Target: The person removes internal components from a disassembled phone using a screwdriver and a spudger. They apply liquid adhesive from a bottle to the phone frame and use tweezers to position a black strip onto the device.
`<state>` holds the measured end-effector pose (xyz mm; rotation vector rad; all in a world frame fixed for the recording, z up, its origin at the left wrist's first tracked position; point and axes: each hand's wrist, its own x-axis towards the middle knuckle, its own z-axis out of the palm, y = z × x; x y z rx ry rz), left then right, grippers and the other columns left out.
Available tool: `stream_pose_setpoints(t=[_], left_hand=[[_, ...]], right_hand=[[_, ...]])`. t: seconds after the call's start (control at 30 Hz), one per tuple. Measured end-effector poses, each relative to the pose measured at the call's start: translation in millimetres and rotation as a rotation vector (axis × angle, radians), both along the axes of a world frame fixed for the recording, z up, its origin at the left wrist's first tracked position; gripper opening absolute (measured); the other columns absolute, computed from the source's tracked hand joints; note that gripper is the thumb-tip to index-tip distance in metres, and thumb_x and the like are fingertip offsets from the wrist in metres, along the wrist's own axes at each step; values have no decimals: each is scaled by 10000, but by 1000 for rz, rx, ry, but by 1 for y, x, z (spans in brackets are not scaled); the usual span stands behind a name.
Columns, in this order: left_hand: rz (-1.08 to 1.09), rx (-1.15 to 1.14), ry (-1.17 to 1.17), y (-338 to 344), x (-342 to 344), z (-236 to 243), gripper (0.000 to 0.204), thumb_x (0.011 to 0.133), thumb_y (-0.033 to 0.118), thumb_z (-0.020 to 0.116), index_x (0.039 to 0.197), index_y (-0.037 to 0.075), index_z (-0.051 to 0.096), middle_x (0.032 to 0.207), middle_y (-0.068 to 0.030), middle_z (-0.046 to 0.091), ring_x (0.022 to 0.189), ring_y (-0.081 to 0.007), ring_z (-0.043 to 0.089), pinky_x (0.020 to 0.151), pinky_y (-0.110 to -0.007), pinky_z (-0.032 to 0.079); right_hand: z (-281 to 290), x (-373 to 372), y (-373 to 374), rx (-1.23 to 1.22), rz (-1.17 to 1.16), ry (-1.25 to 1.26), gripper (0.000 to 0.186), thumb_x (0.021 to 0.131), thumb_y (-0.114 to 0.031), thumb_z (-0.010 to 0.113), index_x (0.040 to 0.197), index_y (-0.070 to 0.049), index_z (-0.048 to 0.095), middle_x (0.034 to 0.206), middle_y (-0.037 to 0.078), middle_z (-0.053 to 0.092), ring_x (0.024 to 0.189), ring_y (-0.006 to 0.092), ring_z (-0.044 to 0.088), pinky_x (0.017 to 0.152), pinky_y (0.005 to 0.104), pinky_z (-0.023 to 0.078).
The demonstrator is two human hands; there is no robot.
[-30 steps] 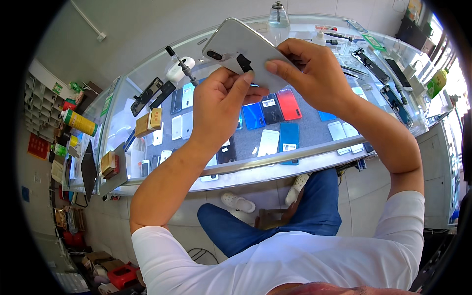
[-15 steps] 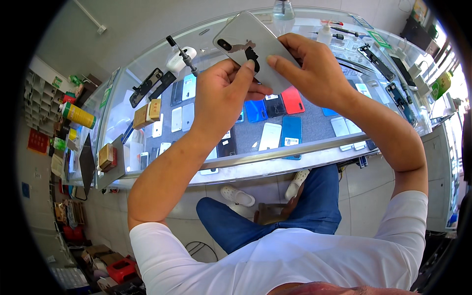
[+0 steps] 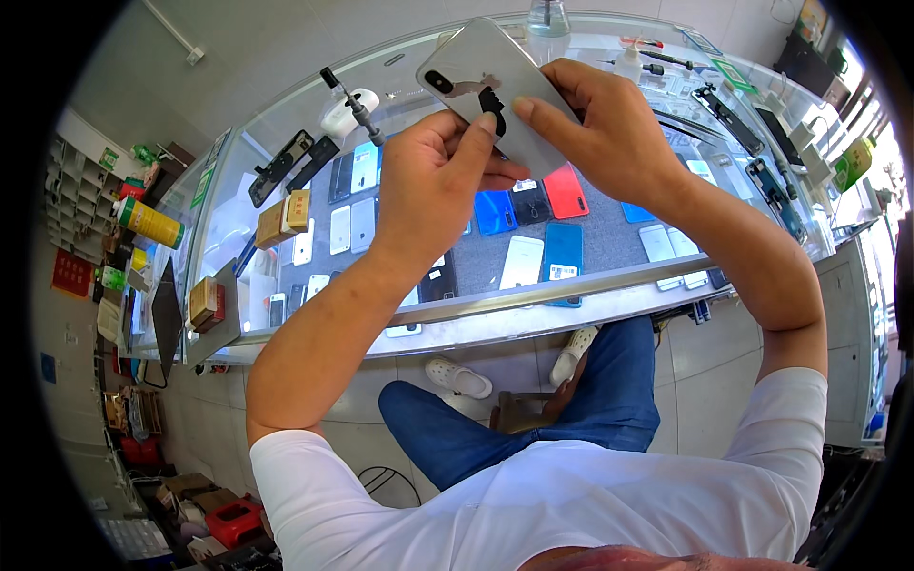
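Note:
A silver-white smartphone (image 3: 526, 84) is held up above the glass counter, its back facing me and the camera bump at its upper left. My left hand (image 3: 443, 167) grips the lower left edge, with the thumb pressed on a ragged black patch (image 3: 492, 101) on the back. A brownish patch lies beside the black one. My right hand (image 3: 600, 124) is closed round the right edge, its thumb flat on the back and its fingers hidden behind. The phone's front is out of sight.
Inside the glass counter (image 3: 609, 209) lie several phones, among them a red phone (image 3: 566, 191). On top are a screwdriver (image 3: 358, 109), small boxes (image 3: 284, 219), dark phone parts (image 3: 283, 169), tweezers (image 3: 687, 127), a pump bottle (image 3: 628, 65) and a glass jar (image 3: 547, 19).
The phone and both hands have shifted very slightly. The grip stays the same, with the left thumb still on the black patch.

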<state>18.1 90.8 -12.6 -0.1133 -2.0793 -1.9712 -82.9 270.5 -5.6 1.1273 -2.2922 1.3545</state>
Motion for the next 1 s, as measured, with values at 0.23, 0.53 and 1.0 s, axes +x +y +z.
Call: stream_pose_setpoints(t=[0.23, 0.53, 1.0], left_hand=[[-199, 333, 70, -1, -5, -11, 509, 1045, 292, 674, 1410, -40, 552, 1251, -139, 687, 1158, -271, 707, 1060, -426, 553], [-341, 312, 157, -34, -16, -3, 676, 912, 177, 825, 1491, 22, 513, 1382, -215, 642, 1293, -293, 643, 1064, -445, 580], [-321, 130, 128, -50, -26, -7, 767, 833, 9, 780, 1538, 71, 483, 1532, -210, 542, 1392, -312, 570, 1128, -444, 522]], right_hand=[[2, -5, 4, 0, -29, 911, 207, 867, -262, 772, 957, -100, 680, 704, 54, 616, 652, 249, 666, 561, 378, 516], [41, 0, 31, -20, 108, 863, 250, 880, -312, 807, 1017, -113, 742, 851, 55, 703, 799, 225, 730, 650, 342, 572], [37, -106, 103, 1061, -193, -29, 183, 817, -150, 808, 965, -44, 790, 881, 107, 755, 778, 253, 721, 712, 402, 568]])
